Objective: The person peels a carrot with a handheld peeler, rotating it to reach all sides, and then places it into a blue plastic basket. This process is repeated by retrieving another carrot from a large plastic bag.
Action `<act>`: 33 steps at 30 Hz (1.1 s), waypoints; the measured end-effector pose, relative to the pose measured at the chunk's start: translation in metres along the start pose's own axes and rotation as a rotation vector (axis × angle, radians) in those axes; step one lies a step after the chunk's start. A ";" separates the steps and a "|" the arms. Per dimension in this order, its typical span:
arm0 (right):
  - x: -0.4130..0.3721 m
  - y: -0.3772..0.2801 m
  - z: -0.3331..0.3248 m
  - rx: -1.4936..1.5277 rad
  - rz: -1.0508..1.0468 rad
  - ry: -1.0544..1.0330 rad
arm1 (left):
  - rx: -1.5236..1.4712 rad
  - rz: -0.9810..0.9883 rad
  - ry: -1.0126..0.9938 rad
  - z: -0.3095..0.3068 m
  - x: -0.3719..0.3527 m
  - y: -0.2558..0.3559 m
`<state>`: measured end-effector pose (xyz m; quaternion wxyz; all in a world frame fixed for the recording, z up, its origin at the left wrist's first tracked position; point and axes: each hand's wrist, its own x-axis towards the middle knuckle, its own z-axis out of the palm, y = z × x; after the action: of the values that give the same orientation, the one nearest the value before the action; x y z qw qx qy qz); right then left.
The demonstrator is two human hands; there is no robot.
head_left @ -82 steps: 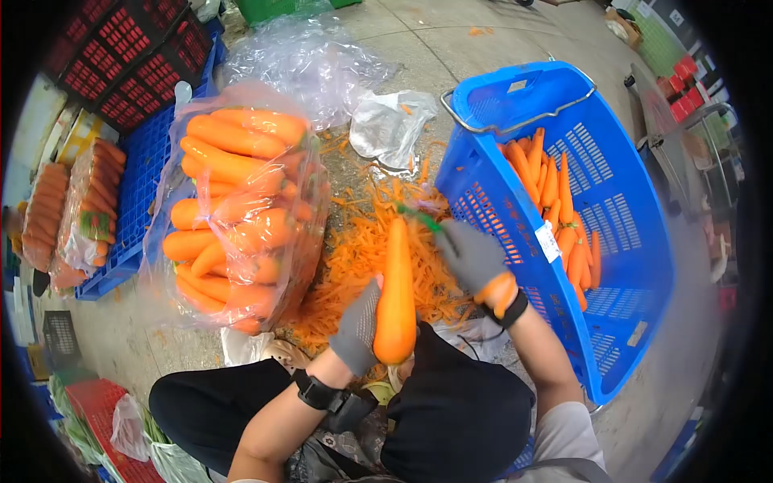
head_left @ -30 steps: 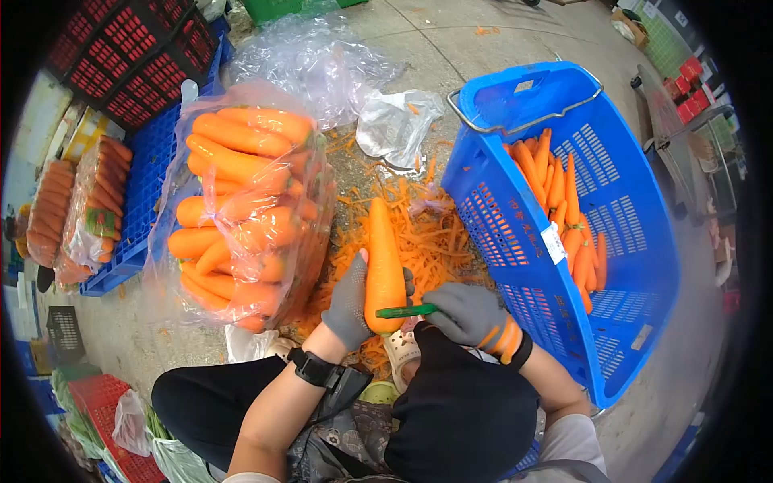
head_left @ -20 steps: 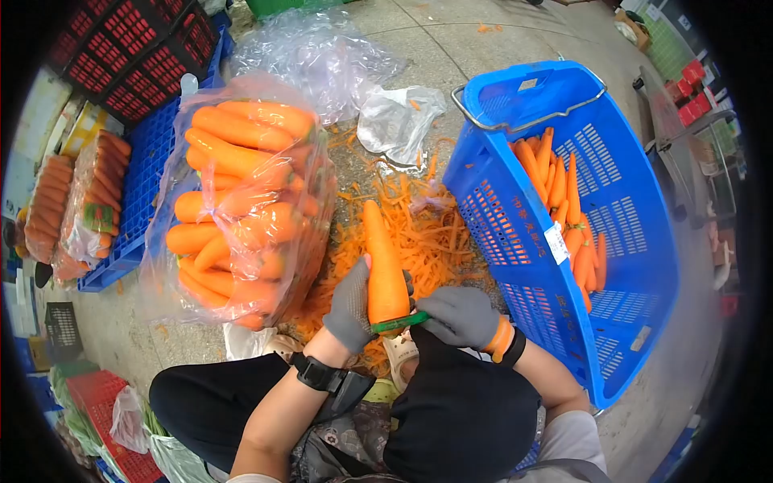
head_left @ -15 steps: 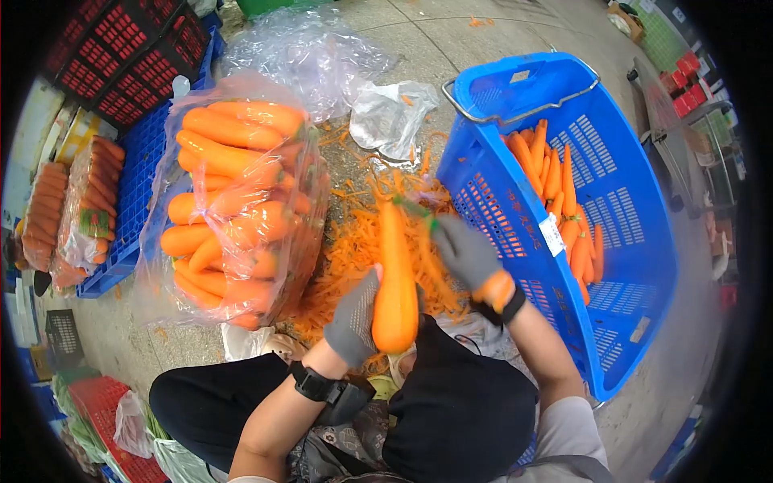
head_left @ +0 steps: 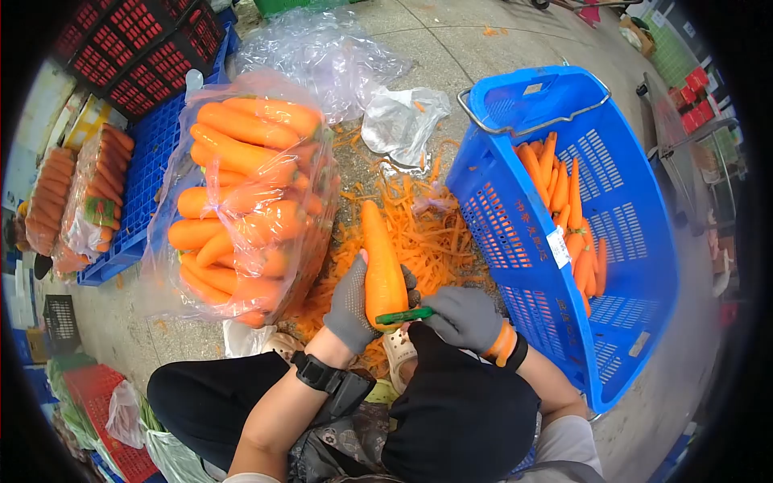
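My left hand (head_left: 348,306), in a grey glove, is closed around a large carrot (head_left: 383,270) that stands nearly upright, its narrow end pointing away from me. My right hand (head_left: 467,316), also gloved, grips a green peeler (head_left: 403,315), which lies across the thick near end of the carrot. Whether the blade touches the skin cannot be made out. Beneath and beyond both hands, orange peelings (head_left: 427,249) are heaped on the floor.
A clear bag of carrots (head_left: 245,201) stands on the left. To the right, a blue basket (head_left: 515,298) holds several carrots (head_left: 576,217). Crumpled plastic (head_left: 322,56) lies beyond the peelings. Blue pallet (head_left: 153,169), black-and-red crates (head_left: 137,56) and bagged carrots (head_left: 97,189) fill the far left.
My right hand has come back toward me with the peeler, from the carrot's far end to its near end. The carrot has shifted slightly nearer the left and tilted a little.
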<state>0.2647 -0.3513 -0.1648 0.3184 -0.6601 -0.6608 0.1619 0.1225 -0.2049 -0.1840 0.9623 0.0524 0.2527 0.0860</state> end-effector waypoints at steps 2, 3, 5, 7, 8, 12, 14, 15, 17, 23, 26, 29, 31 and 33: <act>0.006 0.018 0.004 -0.017 0.013 0.021 | 0.048 0.024 0.075 0.006 -0.005 -0.006; 0.009 0.042 0.011 -0.062 0.206 0.178 | 0.097 0.046 0.147 0.011 -0.008 -0.011; 0.014 0.047 0.004 -0.112 0.381 0.342 | 0.164 0.065 0.154 0.018 -0.009 -0.012; 0.007 0.014 -0.016 0.085 0.246 0.222 | 0.151 0.108 0.112 0.008 -0.007 -0.009; 0.001 0.012 -0.018 0.040 0.074 0.092 | 0.052 0.041 0.006 0.005 -0.006 -0.003; -0.002 0.001 -0.015 -0.018 0.035 -0.081 | 0.246 0.070 0.072 0.016 -0.011 -0.013; 0.014 0.028 -0.010 -0.091 0.121 0.153 | 0.318 0.062 0.046 0.020 -0.016 -0.020; 0.031 0.045 -0.013 -0.113 0.164 0.248 | 0.391 0.056 0.025 0.021 -0.019 -0.024; 0.047 0.062 -0.024 -0.141 0.205 0.346 | 0.269 -0.019 -0.031 0.019 -0.021 -0.027; 0.022 0.016 -0.035 0.091 0.153 0.133 | 0.189 -0.010 0.050 0.008 -0.019 0.000; 0.009 0.008 -0.022 0.069 0.090 0.040 | 0.222 -0.163 0.021 0.002 -0.019 0.000; 0.027 0.061 -0.026 -0.138 0.344 0.432 | 0.230 -0.210 -0.068 0.004 -0.024 -0.008; 0.027 0.061 -0.034 -0.070 0.430 0.501 | 0.256 -0.145 -0.134 0.001 -0.024 -0.006; 0.030 0.049 -0.036 0.022 0.501 0.531 | 0.228 -0.073 -0.104 0.001 -0.019 0.000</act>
<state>0.3278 -0.3261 -0.1630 0.4366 -0.8170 -0.3710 0.0648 0.1068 -0.2090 -0.1740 0.9643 0.1566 0.2126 0.0188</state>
